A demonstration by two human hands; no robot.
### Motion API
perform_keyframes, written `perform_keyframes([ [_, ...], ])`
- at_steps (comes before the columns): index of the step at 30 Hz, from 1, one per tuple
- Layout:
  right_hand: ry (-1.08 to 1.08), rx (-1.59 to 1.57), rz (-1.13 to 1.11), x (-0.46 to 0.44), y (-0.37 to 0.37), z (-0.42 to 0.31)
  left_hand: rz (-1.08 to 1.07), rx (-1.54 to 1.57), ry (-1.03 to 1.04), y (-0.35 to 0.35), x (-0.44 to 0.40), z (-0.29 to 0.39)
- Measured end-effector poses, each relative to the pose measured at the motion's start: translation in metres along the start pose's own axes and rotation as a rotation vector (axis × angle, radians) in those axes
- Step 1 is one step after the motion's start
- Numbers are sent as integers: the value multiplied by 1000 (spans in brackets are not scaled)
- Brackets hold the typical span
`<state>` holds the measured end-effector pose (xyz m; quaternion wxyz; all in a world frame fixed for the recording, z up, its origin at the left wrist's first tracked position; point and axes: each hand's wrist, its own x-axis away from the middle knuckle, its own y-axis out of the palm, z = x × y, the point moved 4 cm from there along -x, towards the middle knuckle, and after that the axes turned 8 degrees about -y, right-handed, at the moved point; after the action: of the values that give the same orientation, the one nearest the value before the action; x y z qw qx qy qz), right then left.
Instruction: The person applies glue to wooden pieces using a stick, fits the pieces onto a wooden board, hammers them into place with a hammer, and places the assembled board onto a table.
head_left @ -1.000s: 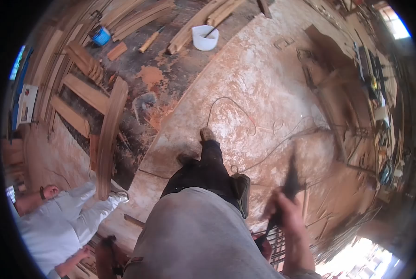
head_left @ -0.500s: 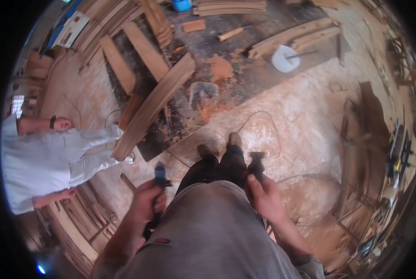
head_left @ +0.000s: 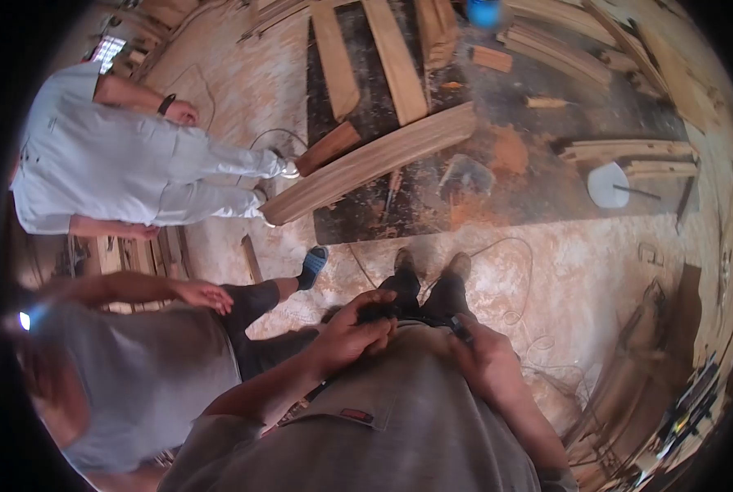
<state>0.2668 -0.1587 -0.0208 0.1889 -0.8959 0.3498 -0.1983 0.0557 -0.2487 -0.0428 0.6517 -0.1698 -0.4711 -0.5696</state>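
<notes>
At the waist, in front of the grey shirt (head_left: 415, 394), my left hand (head_left: 348, 334) is closed around a black object (head_left: 377, 312) whose shape is mostly hidden by the fingers. To its right, my right hand (head_left: 489, 357) grips another small black object (head_left: 461, 329) near the shirt's lower edge. A dark band runs between the two hands across the waist; whether it joins both objects cannot be made out.
Ahead lies a dark work surface (head_left: 366, 221) with a long curved wood piece (head_left: 374, 164), planks, a chisel-like tool (head_left: 546, 102) and a white container (head_left: 608, 185). A person in white (head_left: 137, 164) stands at left; another in grey (head_left: 153, 369) is close beside me. Cables lie on the floor.
The view has swung left, bringing a person in grey into sight close by. Both hands, which were apart at the sides, have come nearer together at the waist, still holding the black objects.
</notes>
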Motion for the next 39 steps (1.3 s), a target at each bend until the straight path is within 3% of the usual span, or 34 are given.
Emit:
perform_keyframes([
  [4, 38, 57, -119, -10, 3, -4, -46, 160, -24, -2, 1, -11],
  [8, 21, 34, -188, -18, 2, -9, 73, -216, -3, 7, 1, -8],
  [11, -88, -49, -269, -25, 3, -9, 118, -454, 144, 16, 3, -2],
  [23, -16, -198, -442, -30, 9, 14, 54, -743, 34, 23, -3, 7],
  [27, 73, -222, -535, -30, 9, 16, -66, -786, 55, 26, -8, 6],
  [30, -115, -156, -465, -30, 12, 14, -164, -872, 21, 28, -13, 3],
  [32, -110, -146, -498, -29, 12, 11, -222, -922, -3, 30, -13, 4],
  [36, -105, -127, -559, -33, 22, 13, -308, -902, 144, 31, -20, 0],
  [39, -247, -83, -496, -33, 16, 4, -357, -776, 165, 33, -17, 1],
])
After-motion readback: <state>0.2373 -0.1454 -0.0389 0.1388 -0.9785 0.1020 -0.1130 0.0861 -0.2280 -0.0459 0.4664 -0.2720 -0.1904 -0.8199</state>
